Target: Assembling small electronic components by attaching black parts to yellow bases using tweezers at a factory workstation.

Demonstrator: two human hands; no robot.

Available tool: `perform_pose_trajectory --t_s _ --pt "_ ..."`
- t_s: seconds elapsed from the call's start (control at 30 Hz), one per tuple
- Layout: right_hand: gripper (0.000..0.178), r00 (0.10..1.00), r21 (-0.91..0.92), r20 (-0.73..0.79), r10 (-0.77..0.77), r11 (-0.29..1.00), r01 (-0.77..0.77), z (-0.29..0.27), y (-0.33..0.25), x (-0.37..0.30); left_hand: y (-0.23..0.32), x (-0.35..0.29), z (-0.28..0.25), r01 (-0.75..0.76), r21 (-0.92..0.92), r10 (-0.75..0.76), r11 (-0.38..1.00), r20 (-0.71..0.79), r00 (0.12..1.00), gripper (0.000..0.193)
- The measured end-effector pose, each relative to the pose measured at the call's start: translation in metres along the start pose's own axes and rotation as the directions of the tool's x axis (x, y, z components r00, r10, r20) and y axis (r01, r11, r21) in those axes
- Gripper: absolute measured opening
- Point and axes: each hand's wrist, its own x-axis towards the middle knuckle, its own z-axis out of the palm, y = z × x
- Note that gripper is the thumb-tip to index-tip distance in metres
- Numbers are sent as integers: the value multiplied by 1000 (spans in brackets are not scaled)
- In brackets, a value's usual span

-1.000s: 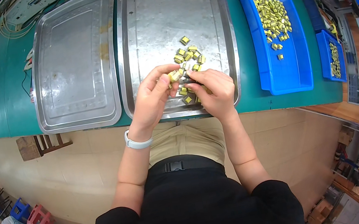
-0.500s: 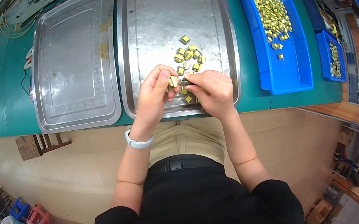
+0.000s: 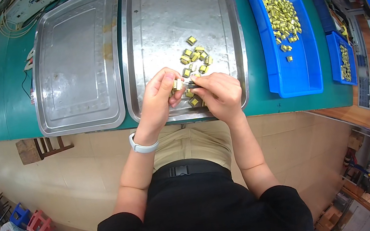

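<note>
Over the near part of a metal tray (image 3: 151, 28), my left hand (image 3: 160, 93) pinches a small yellow transformer (image 3: 177, 85) between thumb and fingers. My right hand (image 3: 220, 92) is closed on slim dark tweezers (image 3: 191, 85), whose tips point at that transformer; whether they touch it is too small to tell. Several more yellow-and-dark transformers (image 3: 197, 54) lie loose in the tray just beyond my hands. A few others are partly hidden beneath my fingers.
A second metal tray (image 3: 74, 70) lies to the left on the green table (image 3: 1, 97). On the right, a blue bin (image 3: 295, 75) holds a heap of transformers (image 3: 280, 11), and a smaller blue bin (image 3: 336, 58) holds more. A wooden stool (image 3: 29, 151) stands below the table's left side.
Hardly anything differs. Both hands keep the transformer and the tweezers in nearly the same place, with only a slight shift of the fingers.
</note>
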Motion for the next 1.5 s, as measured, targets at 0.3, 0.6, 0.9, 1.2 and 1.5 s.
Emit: perform_pose_trajectory --t_s 0.3,0.6,0.9,1.2,1.5 --pt "25 1000 -8 9 -9 1000 9 0 1 -1 1 -1 2 41 36 -40 999 -21 999 29" --pt "26 988 19 -103 116 993 -114 -3 -2 0 13 -6 15 -5 156 28 988 -148 989 19" --pt "25 986 50 -114 124 992 -119 -2 0 -1 8 -10 24 -246 896 343 371 114 932 22" --pt "27 985 63 -112 130 990 -124 -3 1 -2 15 -11 26 -184 913 255 363 93 963 20" --pt "28 987 60 -111 117 992 -111 -3 0 -2 12 -3 8 225 -69 -224 972 14 974 30"
